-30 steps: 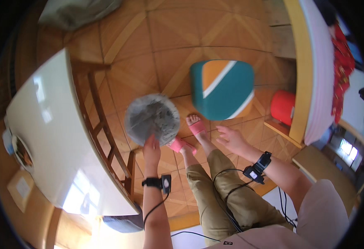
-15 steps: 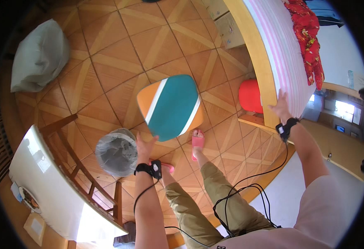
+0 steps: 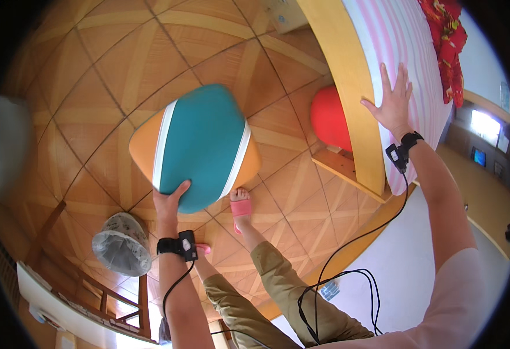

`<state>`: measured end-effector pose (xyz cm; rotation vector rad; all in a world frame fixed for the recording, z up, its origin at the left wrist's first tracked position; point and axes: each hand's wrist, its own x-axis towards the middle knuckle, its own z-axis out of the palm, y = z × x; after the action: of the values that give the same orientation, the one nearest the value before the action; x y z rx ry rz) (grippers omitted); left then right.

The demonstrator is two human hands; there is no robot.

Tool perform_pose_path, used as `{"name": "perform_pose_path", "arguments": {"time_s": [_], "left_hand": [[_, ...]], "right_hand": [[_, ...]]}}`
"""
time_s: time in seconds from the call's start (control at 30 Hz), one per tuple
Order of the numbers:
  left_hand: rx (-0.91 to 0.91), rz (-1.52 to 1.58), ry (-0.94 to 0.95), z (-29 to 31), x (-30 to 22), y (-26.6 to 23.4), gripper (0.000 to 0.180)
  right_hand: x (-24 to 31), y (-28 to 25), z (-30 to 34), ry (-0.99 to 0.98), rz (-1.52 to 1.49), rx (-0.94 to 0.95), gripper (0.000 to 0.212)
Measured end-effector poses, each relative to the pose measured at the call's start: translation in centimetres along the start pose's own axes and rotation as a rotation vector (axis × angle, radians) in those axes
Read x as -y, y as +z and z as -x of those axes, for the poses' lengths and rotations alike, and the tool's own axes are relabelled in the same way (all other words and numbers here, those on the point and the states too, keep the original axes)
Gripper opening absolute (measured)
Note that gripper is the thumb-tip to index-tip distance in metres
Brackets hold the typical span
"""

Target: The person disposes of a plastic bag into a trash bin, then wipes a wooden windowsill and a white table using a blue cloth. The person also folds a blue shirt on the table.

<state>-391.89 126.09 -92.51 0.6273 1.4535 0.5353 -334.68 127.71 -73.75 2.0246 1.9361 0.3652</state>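
Note:
A padded seat [image 3: 202,145], rounded square in shape with a teal middle, white stripes and orange corners, is in front of my legs. My left hand [image 3: 170,200] grips its near left edge, thumb on top and the other fingers mostly hidden. Whatever lies beneath the seat cannot be seen. My right hand [image 3: 393,104] is open with fingers spread, over the edge of the bed's pink-and-white striped sheet [image 3: 423,116]. It holds nothing; whether it presses on the sheet I cannot tell.
A lined waste bin [image 3: 121,247] stands left of my feet, beside a wooden chair frame [image 3: 100,294] and a white table. Under the bed's wooden frame [image 3: 362,116] is a red round object [image 3: 329,119]. Black cables [image 3: 339,279] hang across my legs. Red patterned cloth [image 3: 445,46] lies on the bed.
My left hand has closed on the seat's edge, and the seat appears larger and farther left. My right hand has spread flatter over the sheet. The whole view has shifted.

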Motion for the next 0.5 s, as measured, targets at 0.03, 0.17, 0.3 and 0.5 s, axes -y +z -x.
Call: {"name": "perform_pose_path", "arguments": {"time_s": [0.03,0.17,0.3,0.5], "left_hand": [[0.017,-0.001,0.009,-1.1,-0.1,3.3,0.070],[0.072,-0.024,0.000,-4.6,-0.5,16.8,0.078],[0.033,-0.273,0.030,-8.0,-1.0,29.2,0.102],[0.021,-0.281,0.015,-9.9,-2.1,42.7,0.130]], "right_hand": [[-0.8,0.6,-0.3,-0.024,-0.014,-0.020,0.108],[-3.2,2.4,-0.5,-0.004,-0.035,-0.053,0.098],[-5.0,3.3,-0.8,0.026,-0.067,-0.026,0.095],[-7.3,3.7,-0.9,0.043,-0.127,-0.021,0.094]]}}
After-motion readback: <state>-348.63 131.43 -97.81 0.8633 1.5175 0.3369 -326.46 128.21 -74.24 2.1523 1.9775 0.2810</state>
